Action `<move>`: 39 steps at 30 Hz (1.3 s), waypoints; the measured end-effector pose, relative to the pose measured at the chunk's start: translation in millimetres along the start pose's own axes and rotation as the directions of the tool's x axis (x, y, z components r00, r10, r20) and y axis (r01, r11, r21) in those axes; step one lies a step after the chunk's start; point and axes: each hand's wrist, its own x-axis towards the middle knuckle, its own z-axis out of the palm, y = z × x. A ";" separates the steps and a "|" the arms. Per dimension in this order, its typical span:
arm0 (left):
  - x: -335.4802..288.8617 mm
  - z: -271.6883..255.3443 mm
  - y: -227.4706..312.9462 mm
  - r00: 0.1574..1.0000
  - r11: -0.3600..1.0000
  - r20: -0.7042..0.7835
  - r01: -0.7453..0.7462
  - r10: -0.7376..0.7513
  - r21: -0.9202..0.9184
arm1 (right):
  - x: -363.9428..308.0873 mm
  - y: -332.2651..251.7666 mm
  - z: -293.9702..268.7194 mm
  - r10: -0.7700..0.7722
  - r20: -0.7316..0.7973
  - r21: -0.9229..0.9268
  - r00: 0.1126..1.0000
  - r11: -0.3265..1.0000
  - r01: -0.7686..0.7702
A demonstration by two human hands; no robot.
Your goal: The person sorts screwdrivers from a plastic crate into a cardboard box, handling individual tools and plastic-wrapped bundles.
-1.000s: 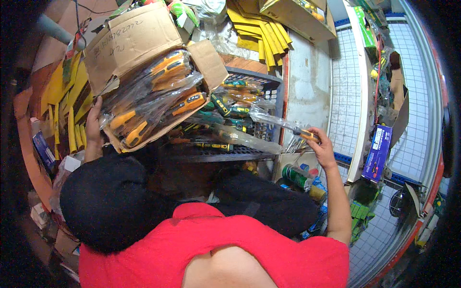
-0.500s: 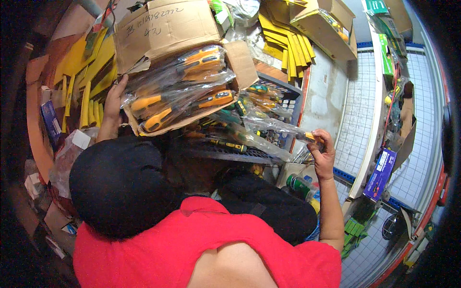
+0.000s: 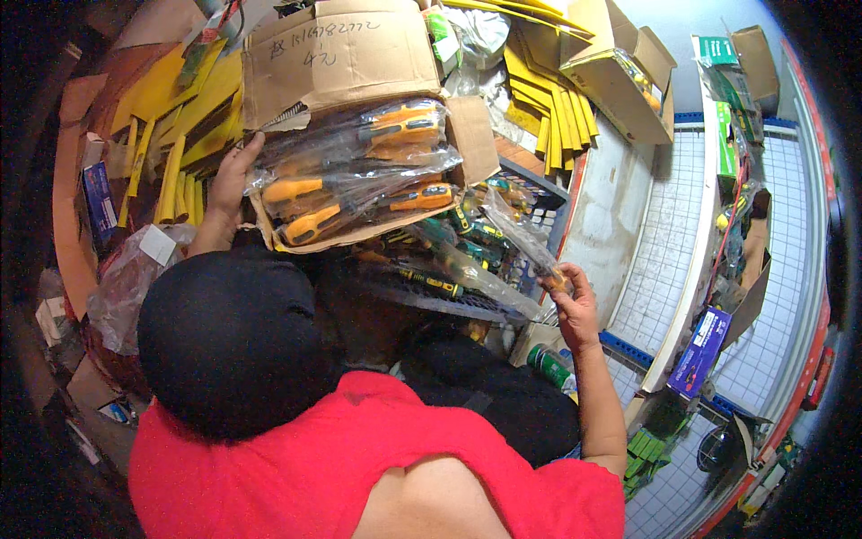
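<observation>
Pale, grid-lined panels (image 3: 669, 225) with blue perforated edging curved along the right side, and thin yellow strips (image 3: 561, 117) fanned stiffly beyond the work. A brown cardboard box (image 3: 341, 63), its flaps standing open and its torn corner showing corrugation, sat tilted at centre left. Inside lay chunky orange-and-black handles (image 3: 312, 225), rounded and smooth under glossy, wrinkled clear film. The left hand (image 3: 235, 175) lay against the box's left edge; its fingers were mostly hidden, so how tightly they closed could not be told. The right hand (image 3: 575, 301) had its fingers narrowed around the orange handle of one sleeved tool (image 3: 523, 235), whose crinkled film slanted up and left over a dark slotted plastic crate (image 3: 532, 174) with more wrapped tools. The box's near corner overhung the crate's left part, while a gap separated the right hand from the white ledge (image 3: 691, 278) to its right.
</observation>
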 end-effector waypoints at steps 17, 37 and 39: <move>-3.9 6.0 7.9 1.000 1.000 -0.008 0.026 -0.025 0.004 | -6.6 -30.8 101.8 0.289 0.480 0.507 0.828 0.679 -0.531; 5.2 -54.7 -23.2 0.960 0.961 0.273 0.013 0.066 -0.277 | 94.5 -90.0 245.7 -0.801 0.319 -0.624 0.507 0.225 0.748; -9.8 0.7 6.1 0.976 0.962 -0.005 0.212 -0.216 -0.172 | 122.9 -68.6 243.1 -0.818 0.391 -0.692 0.421 0.041 0.721</move>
